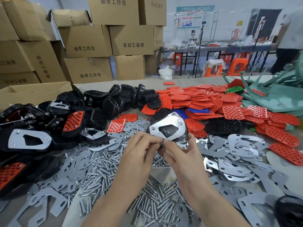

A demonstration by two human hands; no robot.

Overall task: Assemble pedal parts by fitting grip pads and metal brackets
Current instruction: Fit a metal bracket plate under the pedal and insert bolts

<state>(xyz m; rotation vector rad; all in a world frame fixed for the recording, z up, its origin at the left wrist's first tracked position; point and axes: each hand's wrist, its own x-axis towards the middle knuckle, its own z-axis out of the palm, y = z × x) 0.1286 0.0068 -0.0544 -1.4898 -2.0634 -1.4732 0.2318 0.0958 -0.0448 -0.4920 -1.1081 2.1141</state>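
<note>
A black pedal (161, 114) with a shiny metal bracket (170, 124) bolted on its face is held tilted above the table's middle. My right hand (182, 154) grips the pedal's lower edge from the right. At the same lower edge my left hand (141, 149) pinches something small; what it is stays hidden between the fingertips. Red grip pads (229, 112) lie heaped to the right. Loose metal brackets (242, 149) lie at the right and front left. Bolts (101, 171) are strewn under my forearms.
Black pedal bodies (101, 104), some with red pads or brackets fitted, are piled at the left. Stacked cardboard boxes (88, 41) stand behind. Green plastic parts (278, 94) lie far right. A person (290, 35) stands at the back right by long tables.
</note>
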